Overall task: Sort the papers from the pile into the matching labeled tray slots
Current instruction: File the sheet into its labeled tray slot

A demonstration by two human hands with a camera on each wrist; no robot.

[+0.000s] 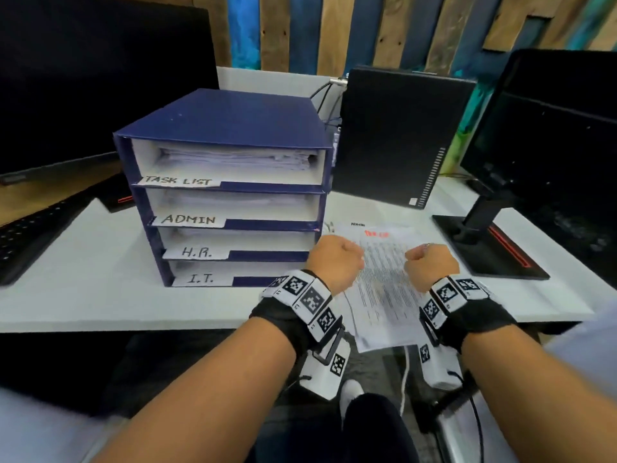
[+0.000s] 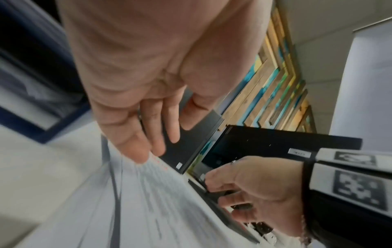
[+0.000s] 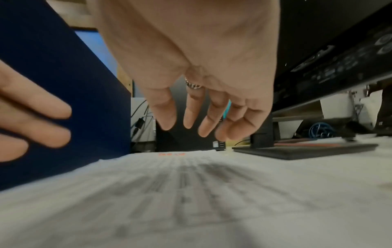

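Paper pile (image 1: 384,282) lay on the white bench (image 1: 83,295), just right of the blue tray stack (image 1: 227,182), near edge hanging off the bench front. Long axis ran roughly away from the person, tilted a bit; top sheet had a red heading at the far end, too blurred to read for sure.

Both hands hovered over the pile: left hand (image 1: 335,260) above its left edge, right hand (image 1: 430,264) above its right edge, approx. equally near. Wrist views showed fingers on both pointing down, loosely bent, gripping nothing; left fingertips (image 2: 137,154) looked at or almost on the sheet, contact unclear. Right fingertips (image 3: 191,124) hung apart from the paper.

Tray slots faced the person, labelled top to bottom TASK LIST (image 1: 182,181), ADMIN (image 1: 188,219), H.R. (image 1: 197,252), I.T. (image 1: 200,279); all held paper already. Slots sat left of the pile, so prob. a lift then leftward carry.

Around: black PC tower (image 1: 397,135) behind the pile, monitor stand base (image 1: 490,248) just right of it, keyboard (image 1: 30,235) far left. Nothing stood btwn pile and slots; stand base crowded the right hand's side.
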